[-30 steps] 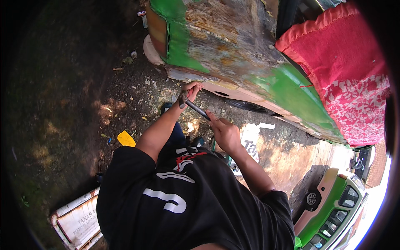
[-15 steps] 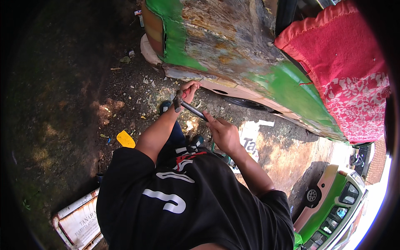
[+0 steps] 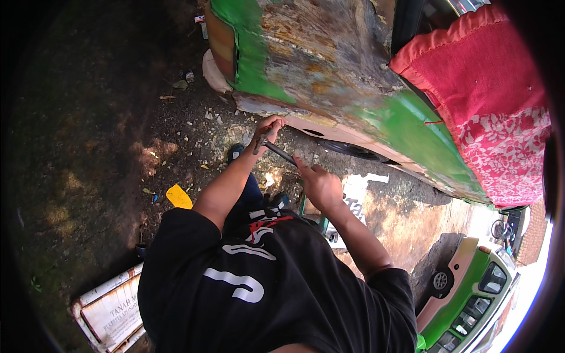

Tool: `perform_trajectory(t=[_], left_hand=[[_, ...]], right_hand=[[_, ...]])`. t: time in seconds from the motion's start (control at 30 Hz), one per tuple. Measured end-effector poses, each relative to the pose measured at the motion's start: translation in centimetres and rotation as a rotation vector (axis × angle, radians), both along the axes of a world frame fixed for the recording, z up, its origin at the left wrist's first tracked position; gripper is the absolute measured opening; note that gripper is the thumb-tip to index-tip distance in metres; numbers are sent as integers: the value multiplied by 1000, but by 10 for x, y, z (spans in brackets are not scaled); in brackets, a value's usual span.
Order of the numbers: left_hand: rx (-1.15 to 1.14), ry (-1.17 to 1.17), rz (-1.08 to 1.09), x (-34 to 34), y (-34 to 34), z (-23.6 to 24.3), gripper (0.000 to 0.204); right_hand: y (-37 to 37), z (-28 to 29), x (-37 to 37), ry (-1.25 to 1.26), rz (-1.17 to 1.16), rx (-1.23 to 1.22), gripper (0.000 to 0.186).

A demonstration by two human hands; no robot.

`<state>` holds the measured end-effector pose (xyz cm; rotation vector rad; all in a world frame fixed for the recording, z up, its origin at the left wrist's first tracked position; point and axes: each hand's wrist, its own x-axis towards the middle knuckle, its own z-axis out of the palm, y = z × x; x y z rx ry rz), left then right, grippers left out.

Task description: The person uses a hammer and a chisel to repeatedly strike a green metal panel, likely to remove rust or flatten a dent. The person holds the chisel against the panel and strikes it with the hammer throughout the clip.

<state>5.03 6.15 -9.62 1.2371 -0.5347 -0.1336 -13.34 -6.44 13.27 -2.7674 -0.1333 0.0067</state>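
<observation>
My right hand is closed round the handle of a hammer, with the head lying over my left hand and wrist in this view. My left hand is closed at the lower edge of a green and cream vehicle. The half-second-old view shows a red handle in that hand; the hammer head and fingers now mostly hide it. Bare, scraped and rusty patches cover much of the panel above my left hand. Whether the hammer touches the held tool, I cannot tell.
A red patterned cloth hangs over the vehicle on the right. On the dirt lie a yellow piece, scattered chips and a white printed sheet. A rusty white sign is at lower left; another green vehicle stands at lower right.
The hammer head has moved slightly right and down and now covers the red handle. My right hand has shifted a little to the right. My left hand stays by the vehicle's lower edge.
</observation>
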Motion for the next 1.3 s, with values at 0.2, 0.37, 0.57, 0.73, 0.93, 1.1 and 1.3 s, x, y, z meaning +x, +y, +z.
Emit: perform_trajectory(t=[0.2,0.37,0.57,0.73,0.93,1.1,1.3], left_hand=[[63,29,-5,-8,3,1,17],[116,59,-7,-9,3,16,15],[129,49,1,-10,8,25,15],[139,39,10,-12,6,29,16],[55,28,77,-12,5,26,15],[62,-5,83,-12,3,25,16],[116,29,35,-10,5,23,14]], right_hand=[[1,15,-6,-33,53,178,45],[10,18,-7,12,69,190,44],[6,17,-7,29,55,199,43],[5,13,-6,25,29,218,41],[5,19,-6,32,16,250,40],[5,18,-6,45,6,275,40],[10,13,-3,13,83,230,42]])
